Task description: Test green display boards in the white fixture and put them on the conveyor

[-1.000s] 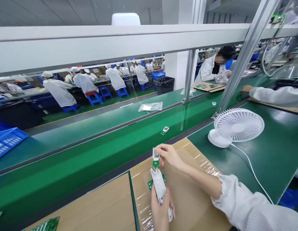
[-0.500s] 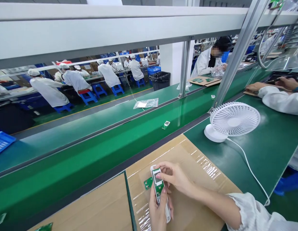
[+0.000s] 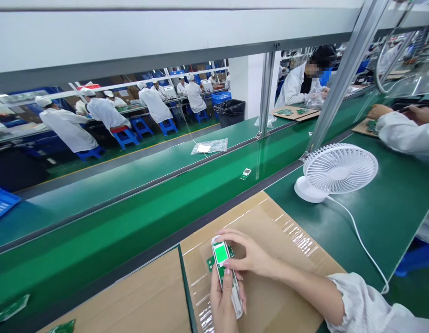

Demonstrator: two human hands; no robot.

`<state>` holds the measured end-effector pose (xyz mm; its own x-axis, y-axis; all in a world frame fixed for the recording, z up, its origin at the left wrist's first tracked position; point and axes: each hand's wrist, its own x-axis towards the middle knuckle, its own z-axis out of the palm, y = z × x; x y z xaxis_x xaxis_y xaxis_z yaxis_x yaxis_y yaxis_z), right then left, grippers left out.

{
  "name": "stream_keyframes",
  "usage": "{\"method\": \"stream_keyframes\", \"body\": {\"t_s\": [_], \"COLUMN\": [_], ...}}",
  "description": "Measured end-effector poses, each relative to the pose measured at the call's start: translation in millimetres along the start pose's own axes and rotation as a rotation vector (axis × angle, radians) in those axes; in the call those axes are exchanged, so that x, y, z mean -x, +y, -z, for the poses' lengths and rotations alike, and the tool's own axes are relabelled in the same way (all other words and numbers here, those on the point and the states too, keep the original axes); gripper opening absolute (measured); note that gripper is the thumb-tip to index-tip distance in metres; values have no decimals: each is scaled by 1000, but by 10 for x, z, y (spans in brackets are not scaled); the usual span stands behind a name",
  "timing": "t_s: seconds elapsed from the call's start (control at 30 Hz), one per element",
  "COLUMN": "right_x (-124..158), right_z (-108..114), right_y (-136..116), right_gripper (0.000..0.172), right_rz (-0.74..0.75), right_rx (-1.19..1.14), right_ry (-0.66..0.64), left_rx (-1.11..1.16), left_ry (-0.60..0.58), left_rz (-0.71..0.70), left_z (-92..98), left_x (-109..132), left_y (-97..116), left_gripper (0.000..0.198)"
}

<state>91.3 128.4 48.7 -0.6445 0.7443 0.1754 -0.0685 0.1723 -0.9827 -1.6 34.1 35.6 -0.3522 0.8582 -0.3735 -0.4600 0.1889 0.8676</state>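
My left hand (image 3: 224,296) is wrapped around a slim white plastic housing (image 3: 237,303), thumb on its face. In the housing lies a green circuit board with a small display (image 3: 221,253), which glows bright green. My right hand (image 3: 251,254) grips the upper part of the same piece, index finger at its top end and thumb just below the display. Beneath it, another green circuit board (image 3: 210,264) rests on the cardboard (image 3: 270,286), partly hidden by the housing and my fingers.
A white fan (image 3: 339,169) stands on the green table at right, its cable (image 3: 360,236) trailing down. A small board (image 3: 246,174) and another board (image 3: 13,310) lie on the green conveyor belt (image 3: 138,212). At right are a co-worker's sleeves (image 3: 401,134); several people sit beyond.
The display has gone from dark to bright green. My right thumb has moved from the display to below it. Boards on the belt have shifted rightward.
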Motion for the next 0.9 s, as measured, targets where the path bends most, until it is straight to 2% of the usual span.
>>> {"method": "stream_keyframes", "body": {"t_s": [0.23, 0.7, 0.9], "right_x": [5, 9, 10], "right_z": [-28, -41, -54], "right_y": [-8, -9, 15], "right_gripper": [45, 43, 44], "right_rz": [24, -9, 6], "right_rx": [11, 77, 84], "right_ry": [20, 61, 59], "left_rx": [6, 16, 5], "left_ry": [18, 57, 46], "left_rz": [-27, -8, -18], "left_z": [-38, -77, -41], "left_x": [29, 52, 39], "left_y": [44, 77, 50], "left_gripper": [37, 46, 39]}}
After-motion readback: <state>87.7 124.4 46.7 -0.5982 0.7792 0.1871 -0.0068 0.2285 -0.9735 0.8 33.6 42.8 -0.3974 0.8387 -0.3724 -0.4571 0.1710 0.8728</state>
